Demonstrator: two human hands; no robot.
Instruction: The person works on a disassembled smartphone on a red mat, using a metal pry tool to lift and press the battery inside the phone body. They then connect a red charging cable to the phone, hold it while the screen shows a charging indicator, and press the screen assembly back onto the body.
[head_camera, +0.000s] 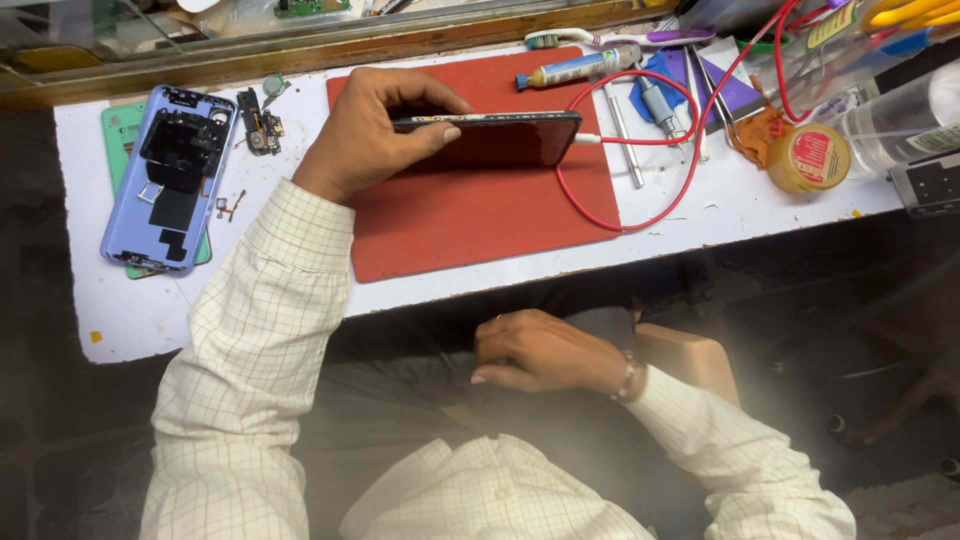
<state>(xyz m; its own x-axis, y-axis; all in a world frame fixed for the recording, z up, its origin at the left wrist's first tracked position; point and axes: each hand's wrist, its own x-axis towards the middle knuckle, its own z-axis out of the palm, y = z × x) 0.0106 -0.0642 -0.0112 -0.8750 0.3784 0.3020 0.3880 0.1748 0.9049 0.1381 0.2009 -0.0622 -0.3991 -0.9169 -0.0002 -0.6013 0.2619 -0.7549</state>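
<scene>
My left hand (370, 130) grips a black phone (510, 135) by its left end and holds it on edge over a red work mat (470, 220). A red cable (640, 140) is plugged into the phone's right end and loops across the mat and the white bench (150, 310). My right hand (545, 350) rests flat on my lap below the bench edge, holding nothing, with a bracelet at the wrist.
An opened lilac phone back shell (165, 175) lies at the left with small loose parts (260, 125) beside it. A glue tube (580, 68), toothbrush (600, 40), metal tools (625, 135), a round tin (810, 158) and clear bottles (900, 120) crowd the right.
</scene>
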